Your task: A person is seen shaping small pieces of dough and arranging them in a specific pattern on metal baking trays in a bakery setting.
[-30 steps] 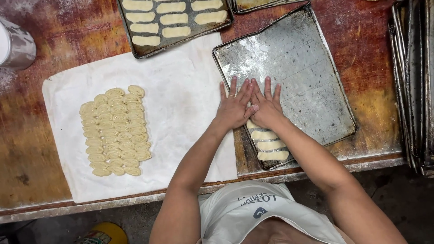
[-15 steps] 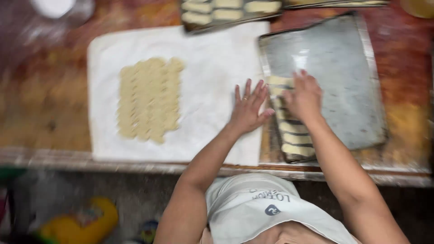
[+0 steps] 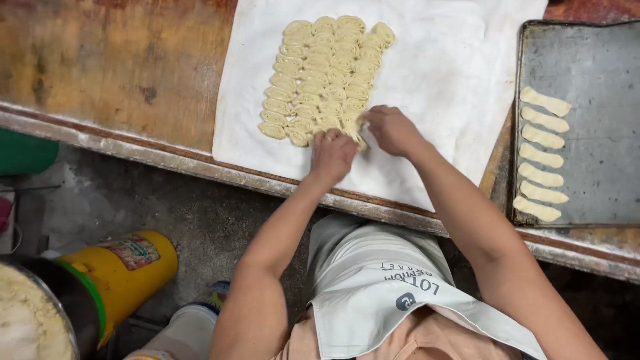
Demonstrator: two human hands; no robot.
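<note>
Both hands at the lower edge of the dough spirals point(image 3: 325, 77), top centre on the white cloth point(image 3: 440, 80): left hand point(image 3: 332, 155) fingers curled shut, right hand point(image 3: 393, 130) pinching a piece, peeling it free. Flattened strips point(image 3: 543, 155) lined on the tray point(image 3: 600, 67), right.

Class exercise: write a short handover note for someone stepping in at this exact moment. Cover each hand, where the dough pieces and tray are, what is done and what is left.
Left hand: at the near edge of the block of spiral dough slices, fingers curled on a slice.
Right hand: pinching a slice at the block's near right corner.
The block lies on a white cloth on the wooden table.
Done: seven shaped dough strips lie in a column on the metal baking tray to the right.
Left: most of the block remains, and much of the tray is bare.
</note>
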